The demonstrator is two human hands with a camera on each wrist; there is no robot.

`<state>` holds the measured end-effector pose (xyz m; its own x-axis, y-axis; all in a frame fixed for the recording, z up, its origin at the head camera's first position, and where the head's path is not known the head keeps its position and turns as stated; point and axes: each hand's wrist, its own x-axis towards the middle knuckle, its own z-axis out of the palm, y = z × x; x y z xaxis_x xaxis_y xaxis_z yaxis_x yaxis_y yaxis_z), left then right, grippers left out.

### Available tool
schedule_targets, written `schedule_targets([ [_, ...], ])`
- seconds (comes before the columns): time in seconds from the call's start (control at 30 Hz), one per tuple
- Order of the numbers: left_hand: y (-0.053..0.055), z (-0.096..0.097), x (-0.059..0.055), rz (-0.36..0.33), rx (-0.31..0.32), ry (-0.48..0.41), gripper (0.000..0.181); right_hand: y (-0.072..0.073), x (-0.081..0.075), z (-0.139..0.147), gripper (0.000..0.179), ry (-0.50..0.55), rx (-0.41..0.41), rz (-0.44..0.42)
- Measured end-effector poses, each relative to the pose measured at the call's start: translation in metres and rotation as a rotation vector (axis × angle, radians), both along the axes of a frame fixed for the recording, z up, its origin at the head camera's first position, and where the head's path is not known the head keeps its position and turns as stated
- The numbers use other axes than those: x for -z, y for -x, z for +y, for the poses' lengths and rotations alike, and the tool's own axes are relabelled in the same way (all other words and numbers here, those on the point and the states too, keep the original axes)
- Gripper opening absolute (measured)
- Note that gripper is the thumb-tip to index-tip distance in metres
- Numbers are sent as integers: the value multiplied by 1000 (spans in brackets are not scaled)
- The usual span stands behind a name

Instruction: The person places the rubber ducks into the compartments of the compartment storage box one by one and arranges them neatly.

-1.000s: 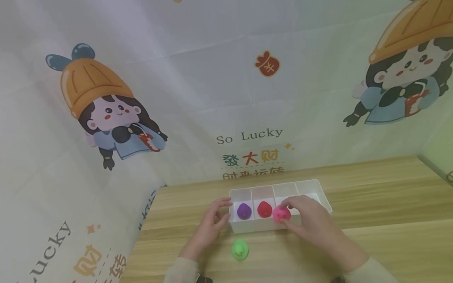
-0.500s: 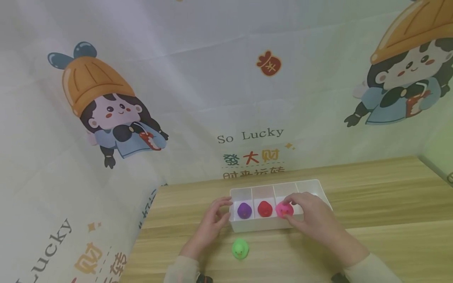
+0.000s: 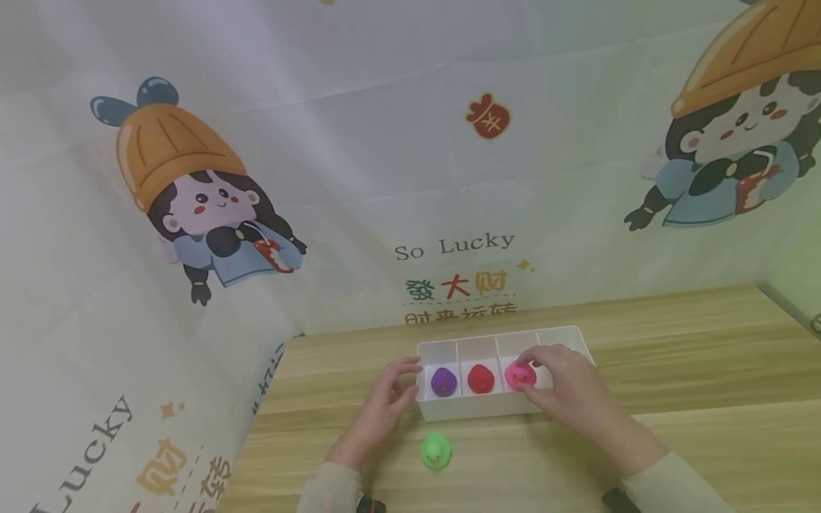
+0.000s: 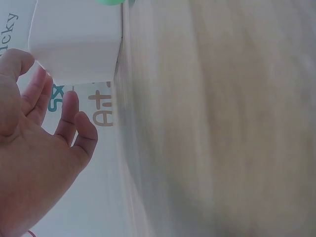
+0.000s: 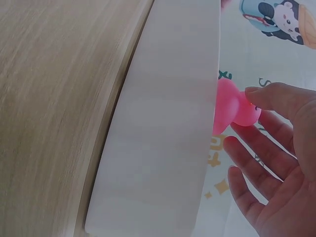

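Observation:
My right hand (image 3: 571, 385) pinches a pink rubber duck (image 3: 517, 376) by its head between thumb and fingers, over the third compartment of a white divided box (image 3: 474, 409). In the right wrist view, the lower body of the pink duck (image 5: 228, 106) is hidden behind the box wall (image 5: 163, 108). My left hand (image 3: 388, 399) rests its fingertips at the left end of the box, fingers loosely bent, with the thumb close to the box corner (image 4: 74, 54) in the left wrist view. A purple duck (image 3: 443, 382) and a red duck (image 3: 480, 379) sit in the first and second compartments.
A green rubber duck (image 3: 435, 451) stands on the wooden table (image 3: 705, 356) in front of the box. The fourth compartment is partly hidden behind my right hand. A printed cloth (image 3: 359, 178) hangs behind and at the left of the table.
My right hand has carried the pink duck slightly right and away from me, from the box's front rim over the third compartment. The left hand stays at the box's end.

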<state>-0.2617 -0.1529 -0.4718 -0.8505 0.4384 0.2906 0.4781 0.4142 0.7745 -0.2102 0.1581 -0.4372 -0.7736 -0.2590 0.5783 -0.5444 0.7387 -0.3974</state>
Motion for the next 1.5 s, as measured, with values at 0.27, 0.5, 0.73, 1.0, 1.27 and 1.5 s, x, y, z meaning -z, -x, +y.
schedule_targets([
  [0.27,3,-2,6,5,0,24,32,7,0,3,27,-7,-27,37],
  [0.5,-6,2,-10,-2,15,-13,31,12,-1,6,24,-3,-41,3],
  [0.73,-16,5,-26,-16,13,0,31,13,1,9,24,5,-49,-16],
  [1.0,-15,5,-24,-22,11,-4,31,17,5,11,25,-5,-34,-42],
  [1.27,1,-1,0,-4,2,11,32,22,9,9,21,-17,-8,-77],
  [1.5,4,-3,7,2,0,18,33,28,10,8,21,-25,20,-167],
])
